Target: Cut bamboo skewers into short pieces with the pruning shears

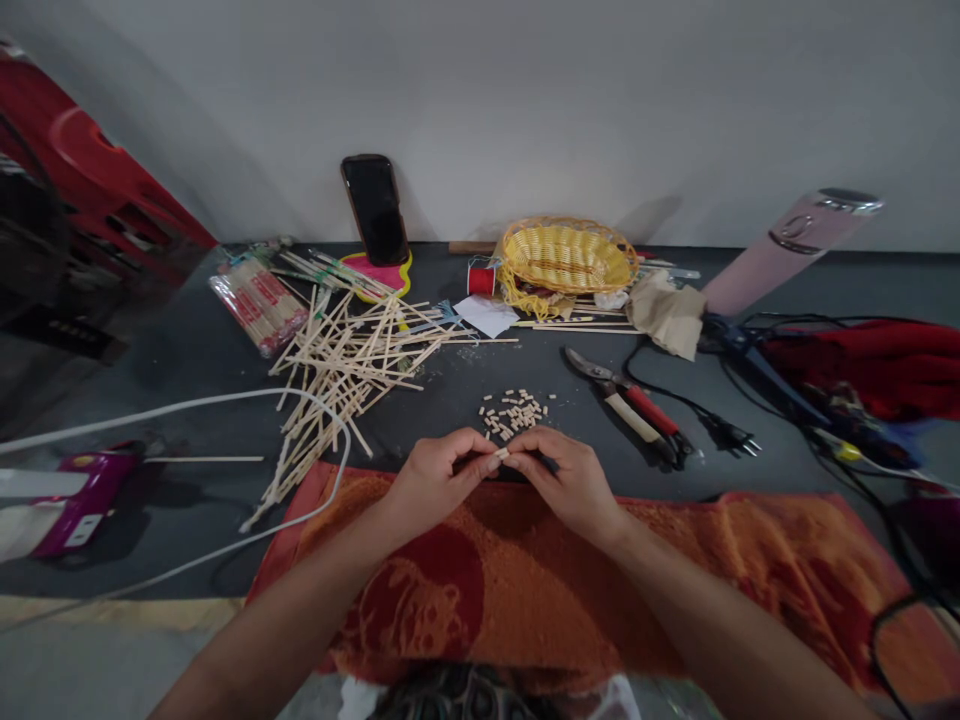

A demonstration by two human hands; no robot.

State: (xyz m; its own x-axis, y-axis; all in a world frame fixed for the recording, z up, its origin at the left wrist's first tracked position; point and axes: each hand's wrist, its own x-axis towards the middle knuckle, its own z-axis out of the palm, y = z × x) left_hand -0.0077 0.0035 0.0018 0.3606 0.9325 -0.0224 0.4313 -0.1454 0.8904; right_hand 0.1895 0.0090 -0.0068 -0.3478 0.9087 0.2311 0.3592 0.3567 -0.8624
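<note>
My left hand (444,470) and my right hand (571,478) meet at the front of the dark table, thumbs and forefingers pinched together. Between the fingertips of both is a short piece of wooden stick (502,454). Just beyond my fingers lies a loose pile of similar short wooden pieces (519,412). To the right of that pile rest pruning shears (634,405) with one red and one pale handle. Long wooden sticks (345,365) are heaped at the left. An orange towel (555,580) spreads beneath my wrists.
Along the back stand a phone (375,212), a red thread spool (481,280), a yellow wicker basket (566,258) and a pink flask (791,245). Wrapped sticks (259,305) lie at left, near a purple device (90,500). A white cable (225,398) and a black plug (731,435) flank the work area.
</note>
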